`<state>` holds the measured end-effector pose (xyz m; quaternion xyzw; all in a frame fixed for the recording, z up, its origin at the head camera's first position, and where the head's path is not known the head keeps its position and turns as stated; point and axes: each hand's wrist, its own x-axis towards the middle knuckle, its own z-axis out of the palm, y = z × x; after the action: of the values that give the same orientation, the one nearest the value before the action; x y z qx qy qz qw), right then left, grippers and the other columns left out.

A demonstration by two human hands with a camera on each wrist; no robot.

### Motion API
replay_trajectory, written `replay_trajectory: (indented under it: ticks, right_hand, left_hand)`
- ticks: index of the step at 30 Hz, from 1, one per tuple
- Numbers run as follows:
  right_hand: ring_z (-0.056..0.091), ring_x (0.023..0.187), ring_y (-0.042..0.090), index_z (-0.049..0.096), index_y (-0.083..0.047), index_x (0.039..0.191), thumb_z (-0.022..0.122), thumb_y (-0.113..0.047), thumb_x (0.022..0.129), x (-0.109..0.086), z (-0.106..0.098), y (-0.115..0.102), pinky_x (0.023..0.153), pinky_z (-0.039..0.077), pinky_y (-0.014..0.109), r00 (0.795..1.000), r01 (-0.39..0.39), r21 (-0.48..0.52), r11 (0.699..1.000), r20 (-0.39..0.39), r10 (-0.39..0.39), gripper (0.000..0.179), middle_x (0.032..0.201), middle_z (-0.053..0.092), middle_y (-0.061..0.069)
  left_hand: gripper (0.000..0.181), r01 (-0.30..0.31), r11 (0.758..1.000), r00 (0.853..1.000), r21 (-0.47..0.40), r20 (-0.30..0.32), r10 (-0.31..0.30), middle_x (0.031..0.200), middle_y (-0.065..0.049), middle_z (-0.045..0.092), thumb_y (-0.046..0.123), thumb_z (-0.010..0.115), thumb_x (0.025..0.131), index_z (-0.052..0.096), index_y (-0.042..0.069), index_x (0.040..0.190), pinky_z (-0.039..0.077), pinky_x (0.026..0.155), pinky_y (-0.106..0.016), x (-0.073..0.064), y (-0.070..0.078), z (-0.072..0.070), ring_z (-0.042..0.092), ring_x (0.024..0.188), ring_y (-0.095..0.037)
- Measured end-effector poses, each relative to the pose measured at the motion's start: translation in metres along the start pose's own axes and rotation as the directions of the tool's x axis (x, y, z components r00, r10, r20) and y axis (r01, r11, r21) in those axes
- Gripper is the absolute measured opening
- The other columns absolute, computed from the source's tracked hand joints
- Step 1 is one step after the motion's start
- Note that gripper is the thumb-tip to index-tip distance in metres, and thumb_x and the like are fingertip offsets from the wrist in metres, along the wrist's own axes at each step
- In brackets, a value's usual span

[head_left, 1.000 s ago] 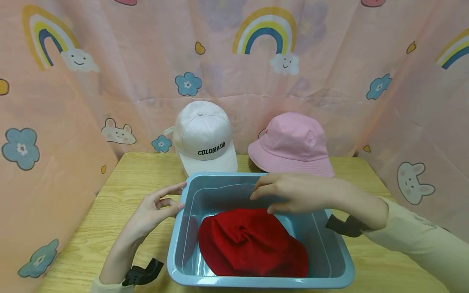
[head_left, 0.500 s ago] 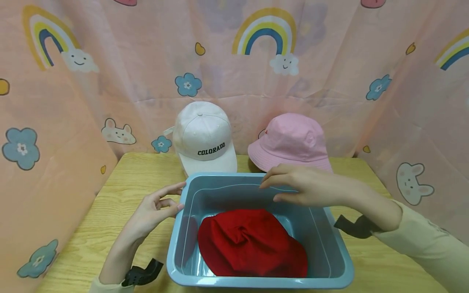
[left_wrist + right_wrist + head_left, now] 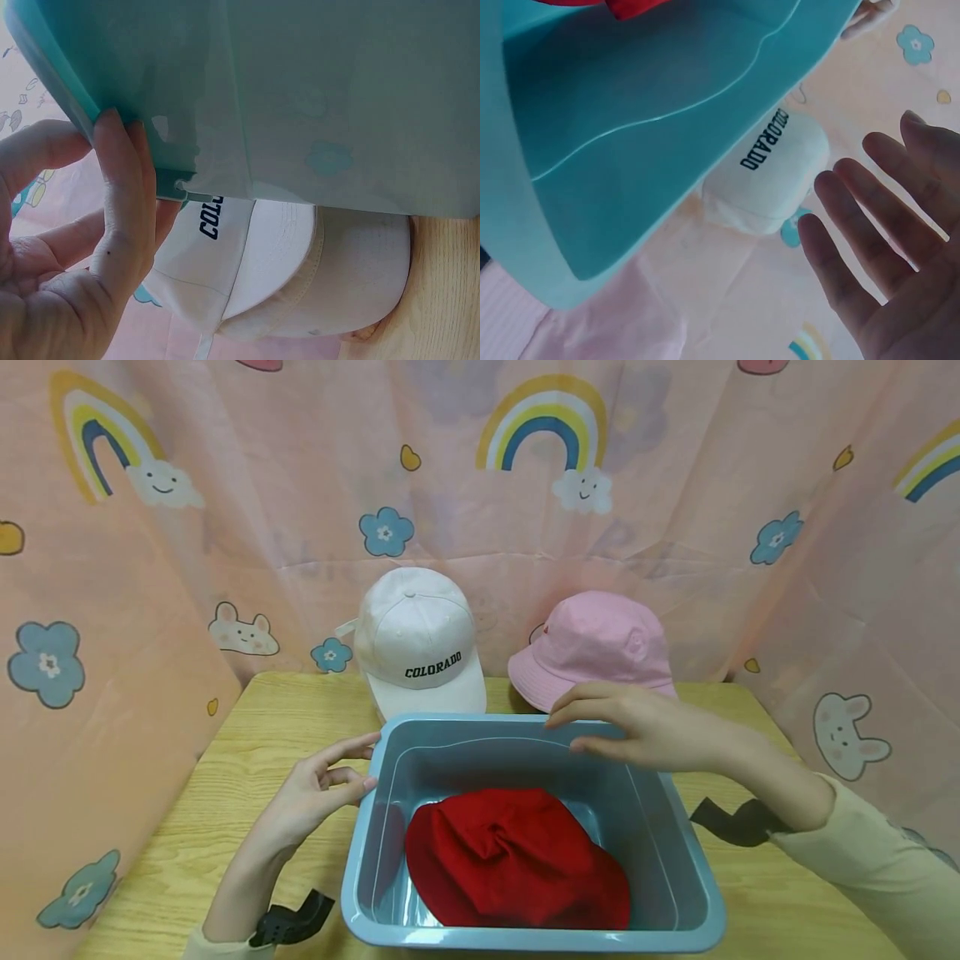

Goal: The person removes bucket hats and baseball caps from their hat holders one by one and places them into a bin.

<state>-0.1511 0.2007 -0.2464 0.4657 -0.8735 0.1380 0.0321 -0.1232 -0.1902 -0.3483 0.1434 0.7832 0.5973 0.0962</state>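
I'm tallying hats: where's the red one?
In the head view's lower middle, the red hat lies inside the blue basin, right of the left hand.

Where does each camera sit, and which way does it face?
Head: on the head, facing forward and down into the blue tub with the red hat; left hand, right hand and forearms show.
Left wrist: on that wrist, facing the tub's outer wall and white COLORADO cap; left hand shows.
Right wrist: on that wrist, facing across the tub to the cap; right hand shows, left partly.
Both wrist views share tub and cap.
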Motion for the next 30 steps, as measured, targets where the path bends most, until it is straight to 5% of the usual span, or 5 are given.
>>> replay_trajectory:
  ticks: [7,14,30]
  right_hand:
    - [0.057,0.112,0.011,0.066,-0.020,0.118,0.073,-0.014,0.084,-0.004,-0.002,0.011,0.093,0.047,0.029,0.995,0.003,-0.022,1.000,-0.103,-0.005,0.035,0.119,0.063,-0.008]
    - [0.056,0.113,0.010,0.065,-0.016,0.119,0.072,-0.004,0.082,-0.006,-0.004,0.019,0.097,0.037,0.008,0.985,0.029,0.040,0.999,-0.174,-0.022,0.039,0.119,0.063,-0.005]
    - [0.054,0.111,-0.003,0.067,-0.018,0.117,0.072,0.001,0.081,-0.004,-0.009,0.037,0.091,0.039,0.009,0.957,0.026,0.080,0.996,-0.292,-0.002,0.041,0.114,0.066,-0.005]
  left_hand:
    - [0.055,0.002,1.000,1.000,0.008,0.002,-0.002,0.131,-0.019,0.051,0.016,0.065,0.091,0.046,0.011,0.142,0.048,0.084,-0.033,0.001,0.000,0.000,0.066,0.079,-0.011]
    - [0.055,-0.006,1.000,1.000,0.001,0.005,0.006,0.131,-0.018,0.050,0.015,0.065,0.091,0.046,0.010,0.142,0.048,0.082,-0.029,0.000,0.000,0.000,0.065,0.079,-0.009]
    - [0.055,0.000,1.000,1.000,-0.009,0.003,0.000,0.131,-0.018,0.050,0.016,0.065,0.091,0.046,0.010,0.142,0.049,0.082,-0.029,0.000,0.000,0.000,0.065,0.080,-0.010]
